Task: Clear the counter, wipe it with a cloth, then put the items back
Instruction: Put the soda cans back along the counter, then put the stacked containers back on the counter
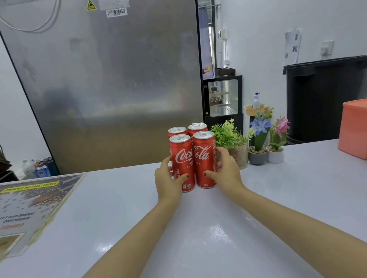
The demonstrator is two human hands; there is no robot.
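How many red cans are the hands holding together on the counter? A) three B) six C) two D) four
D: four red cans stand two by two, the left hand and right hand gripping the cluster's sides.

Glossy metal cans (194,161) on smooth, shiny counter (191,232).

Four cans (184,160) stand clustered on the counter (191,232), potted plants (229,136) just right, menu (21,210) far left.
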